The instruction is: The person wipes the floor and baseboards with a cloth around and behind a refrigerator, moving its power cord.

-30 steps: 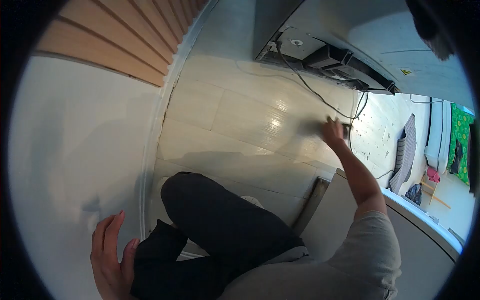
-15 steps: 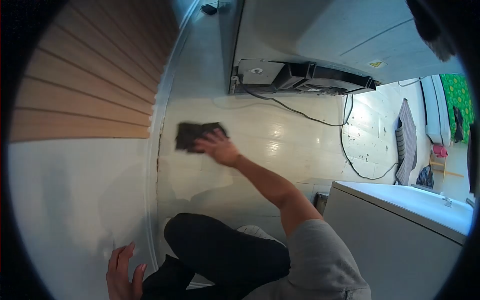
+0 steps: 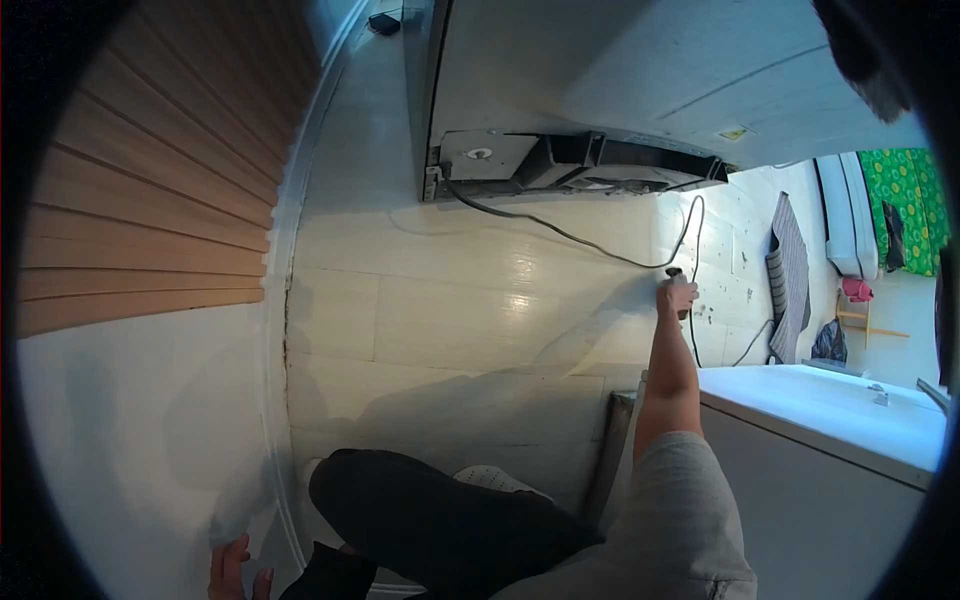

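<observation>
My right hand (image 3: 681, 293) is stretched far out to the right, down at the pale floor (image 3: 450, 310). It is closed on a dark cloth (image 3: 674, 272); only small dark edges of it show around the fingers. Right beside this hand runs a black power cord (image 3: 600, 248), and dark bits of debris (image 3: 707, 312) lie scattered just past it. My left hand (image 3: 238, 572) is at the bottom left, in front of the white wall, fingers apart and with nothing visible in it. Its lower part is cut off by the frame.
A large appliance (image 3: 590, 90) with an exposed black lower section stands at the top. To the right are a white cabinet (image 3: 800, 470) with a basin top and a striped mat (image 3: 789, 270). A wall with brown slats (image 3: 160, 220) borders the left side.
My right hand has swept the dark cloth from the left part of the floor across to the right, near the cord. My left hand has dropped slightly lower. The view has shifted a little.
</observation>
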`<act>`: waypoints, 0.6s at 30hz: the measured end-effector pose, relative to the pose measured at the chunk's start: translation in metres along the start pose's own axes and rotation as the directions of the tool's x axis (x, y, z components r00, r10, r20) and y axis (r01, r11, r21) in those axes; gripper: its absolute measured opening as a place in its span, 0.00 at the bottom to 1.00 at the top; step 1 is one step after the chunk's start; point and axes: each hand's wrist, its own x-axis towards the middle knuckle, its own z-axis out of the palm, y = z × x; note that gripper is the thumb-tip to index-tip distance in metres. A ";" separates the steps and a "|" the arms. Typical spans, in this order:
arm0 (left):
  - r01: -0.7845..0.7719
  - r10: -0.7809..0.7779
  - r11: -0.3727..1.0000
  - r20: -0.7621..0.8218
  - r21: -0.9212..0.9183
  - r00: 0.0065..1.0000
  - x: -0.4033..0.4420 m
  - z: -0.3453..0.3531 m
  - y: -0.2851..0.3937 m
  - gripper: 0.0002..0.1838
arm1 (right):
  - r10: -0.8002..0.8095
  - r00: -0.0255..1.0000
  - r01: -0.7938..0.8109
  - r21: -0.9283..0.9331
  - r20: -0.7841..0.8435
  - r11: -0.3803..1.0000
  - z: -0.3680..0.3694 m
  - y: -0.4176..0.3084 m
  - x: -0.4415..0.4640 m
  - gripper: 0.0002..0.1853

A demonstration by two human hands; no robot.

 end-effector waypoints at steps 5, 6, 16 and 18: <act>-0.052 0.052 0.999 -0.065 0.004 0.997 -0.004 -0.003 -0.003 0.19 | -0.455 0.772 0.584 0.214 -0.444 0.783 -0.020 -0.050 -0.114 0.22; -0.051 0.051 0.999 -0.060 -0.004 0.997 -0.003 -0.003 -0.007 0.19 | -0.580 0.737 0.671 0.268 -0.346 0.692 -0.018 -0.053 -0.137 0.24; -0.020 0.019 1.000 -0.035 -0.012 0.999 -0.012 0.001 -0.010 0.22 | 0.314 0.935 -0.315 0.023 -0.164 0.949 0.025 0.030 -0.023 0.14; 0.005 -0.005 1.000 -0.027 -0.010 1.000 -0.011 -0.001 -0.005 0.22 | 0.063 0.949 -0.053 0.041 -0.309 0.998 -0.013 0.000 -0.060 0.14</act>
